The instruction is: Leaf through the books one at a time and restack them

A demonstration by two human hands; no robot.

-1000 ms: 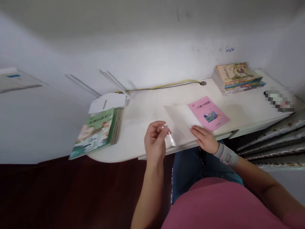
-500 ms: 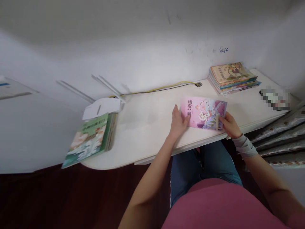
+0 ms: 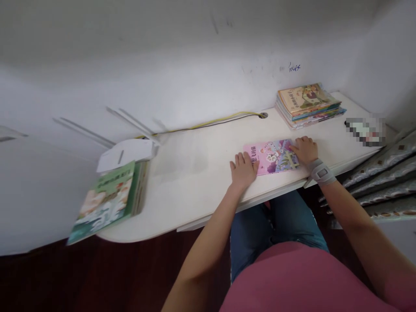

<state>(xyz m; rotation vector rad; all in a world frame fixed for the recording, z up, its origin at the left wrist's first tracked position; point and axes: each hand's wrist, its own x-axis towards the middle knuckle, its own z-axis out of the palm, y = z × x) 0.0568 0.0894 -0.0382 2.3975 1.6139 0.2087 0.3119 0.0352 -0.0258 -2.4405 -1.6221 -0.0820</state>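
The pink picture book [image 3: 271, 157] lies flat on the white desk [image 3: 191, 190], near its front edge. From my head view, my left hand [image 3: 243, 170] sits open against the book's left end, fingers spread. My right hand [image 3: 303, 150], above a grey wrist brace [image 3: 321, 172], lies flat over its right end, pinning it in place without gripping. Stacked books [image 3: 308, 105] sit further along the desk.

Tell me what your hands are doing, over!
Left hand flat against pink book. Right hand flat on its far end. Book stack farther off, apart.
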